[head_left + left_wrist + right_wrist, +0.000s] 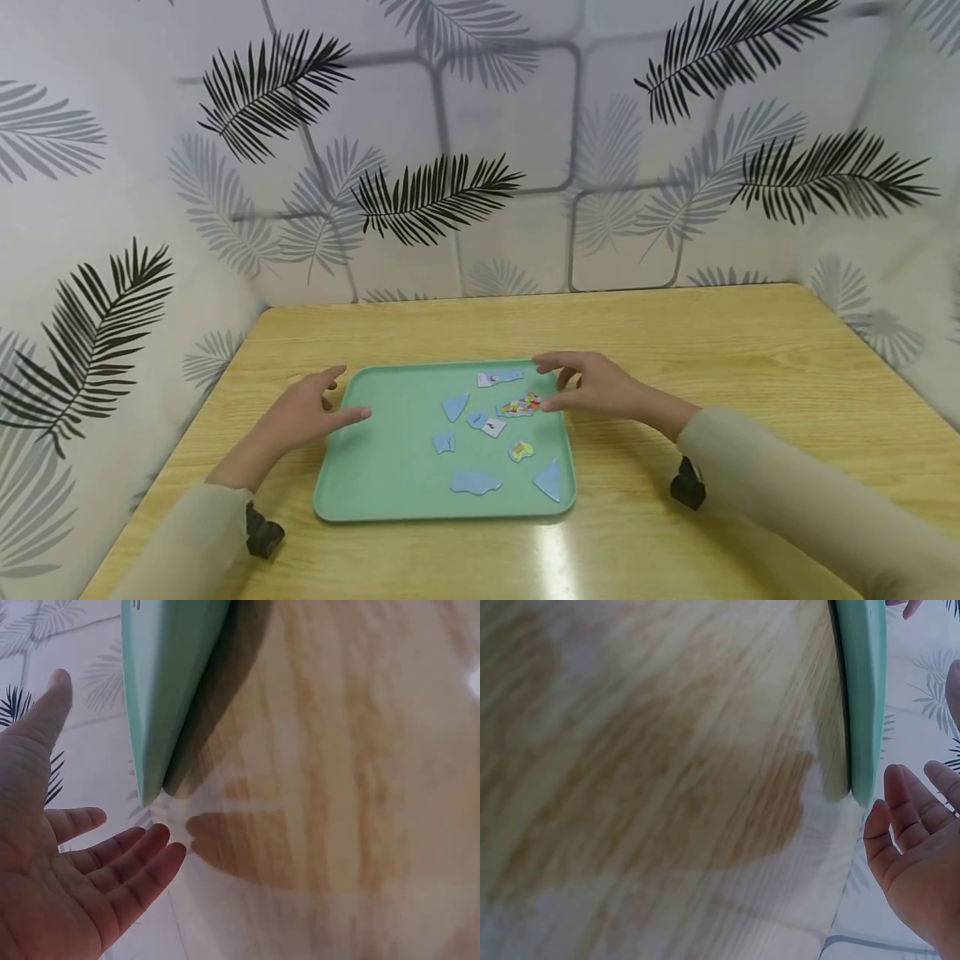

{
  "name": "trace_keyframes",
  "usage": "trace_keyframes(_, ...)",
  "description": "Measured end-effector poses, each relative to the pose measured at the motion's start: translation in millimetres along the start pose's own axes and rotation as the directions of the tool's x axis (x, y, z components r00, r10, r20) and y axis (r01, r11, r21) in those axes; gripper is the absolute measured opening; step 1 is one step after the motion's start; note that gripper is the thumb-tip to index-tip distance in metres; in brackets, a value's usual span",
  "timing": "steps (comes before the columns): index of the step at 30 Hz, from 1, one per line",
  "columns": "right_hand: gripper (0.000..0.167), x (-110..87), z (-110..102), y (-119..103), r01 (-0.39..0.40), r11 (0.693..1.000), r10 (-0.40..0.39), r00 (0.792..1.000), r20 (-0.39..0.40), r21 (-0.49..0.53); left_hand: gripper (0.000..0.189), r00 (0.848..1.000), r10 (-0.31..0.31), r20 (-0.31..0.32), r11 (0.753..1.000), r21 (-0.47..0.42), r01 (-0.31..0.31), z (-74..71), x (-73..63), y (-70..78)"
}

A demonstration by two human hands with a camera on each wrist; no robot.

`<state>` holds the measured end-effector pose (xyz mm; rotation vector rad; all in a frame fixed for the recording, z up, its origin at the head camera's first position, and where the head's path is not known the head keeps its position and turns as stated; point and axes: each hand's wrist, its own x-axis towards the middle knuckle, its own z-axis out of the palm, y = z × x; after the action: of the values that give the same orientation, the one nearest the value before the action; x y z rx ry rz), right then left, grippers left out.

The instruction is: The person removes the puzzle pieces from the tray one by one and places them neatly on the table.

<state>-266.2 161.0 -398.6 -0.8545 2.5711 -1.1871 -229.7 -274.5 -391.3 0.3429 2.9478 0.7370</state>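
Observation:
A mint-green tray (390, 450) lies on the wooden table, with several flat, irregular puzzle-like pieces on its middle and right side. Most are light blue, such as the wavy piece (475, 482) near the front and the triangular piece (550, 481) at the front right corner. One multicoloured piece (519, 406) lies near the right rim, and a small yellow piece (521, 451) sits below it. My left hand (303, 412) hovers at the tray's left edge, fingers spread, holding nothing. At the right rim my right hand (596, 385) is held with relaxed fingers, thumb near the multicoloured piece.
The wooden table (675, 333) extends around the tray and meets a wall (510, 125) with a leaf pattern at the back and sides. Dark wrist devices hang below both sleeves, one (262, 532) on the left and one (687, 485) on the right.

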Motion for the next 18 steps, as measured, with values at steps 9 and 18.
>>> trace_keyframes(9,0.063,10.0,6,8,-0.074,0.997,0.074,0.997,0.036,-0.002,0.091,0.998,-0.062,0.029,0.986,-0.155,0.066,6.7,6.1,-8.1)
trace_keyframes(18,0.062,16.9,12,14,-0.069,0.997,0.072,0.994,0.078,-0.04,0.077,0.988,-0.144,0.061,0.943,-0.294,0.156,10.2,11.6,-11.7)
